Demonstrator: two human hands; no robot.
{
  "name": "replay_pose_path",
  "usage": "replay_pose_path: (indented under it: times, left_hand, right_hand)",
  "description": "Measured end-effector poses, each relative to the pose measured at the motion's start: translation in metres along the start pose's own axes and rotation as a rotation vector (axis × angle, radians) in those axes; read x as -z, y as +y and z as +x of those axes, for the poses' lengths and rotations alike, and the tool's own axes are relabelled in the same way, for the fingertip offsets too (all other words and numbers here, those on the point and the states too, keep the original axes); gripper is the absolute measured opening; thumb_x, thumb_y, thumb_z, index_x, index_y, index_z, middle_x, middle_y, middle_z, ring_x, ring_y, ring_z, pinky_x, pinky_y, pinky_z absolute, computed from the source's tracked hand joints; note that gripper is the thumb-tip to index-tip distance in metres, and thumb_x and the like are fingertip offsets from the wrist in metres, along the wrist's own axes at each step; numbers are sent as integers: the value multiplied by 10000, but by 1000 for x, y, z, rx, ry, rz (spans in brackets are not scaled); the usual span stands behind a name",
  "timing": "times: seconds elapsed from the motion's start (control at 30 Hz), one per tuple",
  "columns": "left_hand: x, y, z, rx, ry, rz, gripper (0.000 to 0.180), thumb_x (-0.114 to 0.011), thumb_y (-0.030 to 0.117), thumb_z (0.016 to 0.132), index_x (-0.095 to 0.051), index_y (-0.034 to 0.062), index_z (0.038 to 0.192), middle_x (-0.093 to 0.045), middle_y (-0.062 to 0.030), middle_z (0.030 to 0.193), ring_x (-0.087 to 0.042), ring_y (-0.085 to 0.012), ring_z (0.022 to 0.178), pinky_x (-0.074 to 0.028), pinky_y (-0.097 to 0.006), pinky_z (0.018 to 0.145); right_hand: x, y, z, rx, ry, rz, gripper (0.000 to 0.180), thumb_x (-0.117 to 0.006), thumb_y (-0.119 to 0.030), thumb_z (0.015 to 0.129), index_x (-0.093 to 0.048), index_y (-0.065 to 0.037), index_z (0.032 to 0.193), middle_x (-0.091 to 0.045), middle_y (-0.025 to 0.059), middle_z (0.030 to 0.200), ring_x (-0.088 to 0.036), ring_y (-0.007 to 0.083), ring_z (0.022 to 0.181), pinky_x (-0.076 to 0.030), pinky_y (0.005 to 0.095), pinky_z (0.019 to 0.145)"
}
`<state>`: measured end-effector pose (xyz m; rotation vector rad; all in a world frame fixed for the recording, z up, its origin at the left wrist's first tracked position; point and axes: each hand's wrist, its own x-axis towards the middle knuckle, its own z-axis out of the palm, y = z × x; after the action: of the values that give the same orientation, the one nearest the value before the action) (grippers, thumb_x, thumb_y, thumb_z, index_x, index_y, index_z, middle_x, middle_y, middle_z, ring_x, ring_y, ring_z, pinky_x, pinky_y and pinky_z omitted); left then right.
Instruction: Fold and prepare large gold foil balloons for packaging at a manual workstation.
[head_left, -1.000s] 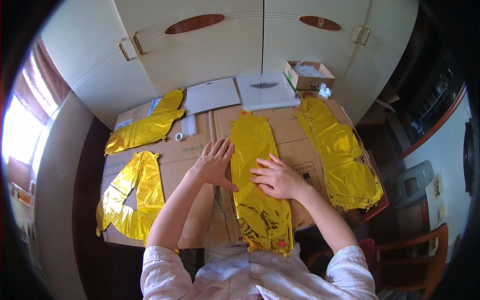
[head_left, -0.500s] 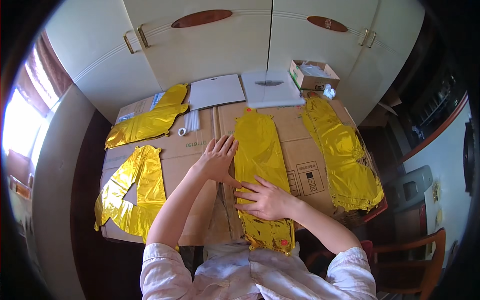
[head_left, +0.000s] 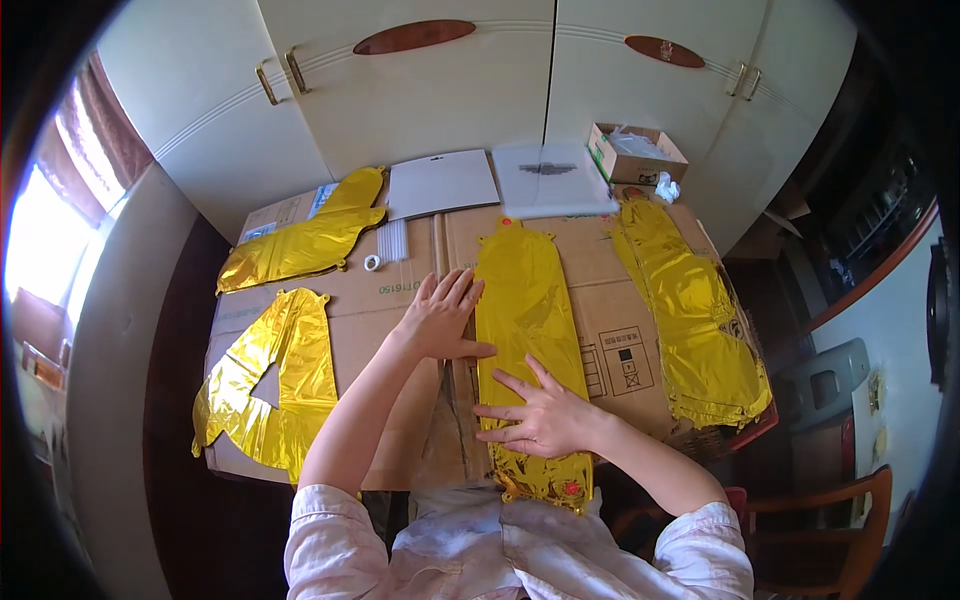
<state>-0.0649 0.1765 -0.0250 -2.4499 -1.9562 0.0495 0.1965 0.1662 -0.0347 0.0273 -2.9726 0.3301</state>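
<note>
Flat gold foil balloon pinned by open left hand and right hand, nothing gripped; judged light, slippery, crease-prone; best handled by edges.

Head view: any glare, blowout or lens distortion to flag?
Head view: the window at far left is blown out white; the flat gold foil balloon under both hands shows bright specular patches, as do the other foil pieces; fisheye bends the cream cabinet doors and the cardboard-covered table edge; a dark vignette rings the frame; the hands look sharp.
</note>
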Motion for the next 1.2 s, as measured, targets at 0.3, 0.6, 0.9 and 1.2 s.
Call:
replay_pose_path:
  times: [0.3, 0.6, 0.9, 1.2]
  left_hand:
    - [-11, -10, 9, 56, 121, 24, 975, -456, 761, 827, -350, 29, 1463, -346, -137, 1514, -273, -320, 1431, -212, -542, 1150]
    - [-1, -10, 12, 148, 130, 17, 908, -491, 686, 860, -358, 15, 1456, -358, -159, 1504, -260, -328, 1437, -218, -523, 1156]
    - [1, 16, -26, -159, 176, -97, 828, -566, 586, 863, -406, 4, 1429, -383, -181, 1496, -317, -299, 1420, -242, -486, 1157]
    - [-3, 10, -24, -71, 117, -49, 1034, -563, 721, 782, -310, 3, 1481, -308, -156, 1548, -253, -291, 1450, -201, -514, 1169]
  right_hand:
    - [1, 0, 0, 11, 14, 0, 361, -536, -422, 937, -573, -436, 1295, -484, -127, 1442, -293, 353, 1427, -142, 711, 1110]
    - [1, 0, -1, 11, -8, 9, 368, -528, -432, 944, -561, -439, 1310, -477, -120, 1451, -279, 343, 1435, -123, 707, 1116]
    - [4, 0, -1, 12, -13, 27, 360, -531, -430, 942, -577, -427, 1299, -469, -105, 1460, -238, 334, 1455, -121, 716, 1111]
    - [7, -1, 0, 16, -32, 18, 364, -540, -416, 940, -576, -422, 1302, -457, -103, 1471, -200, 325, 1469, -124, 716, 1111]
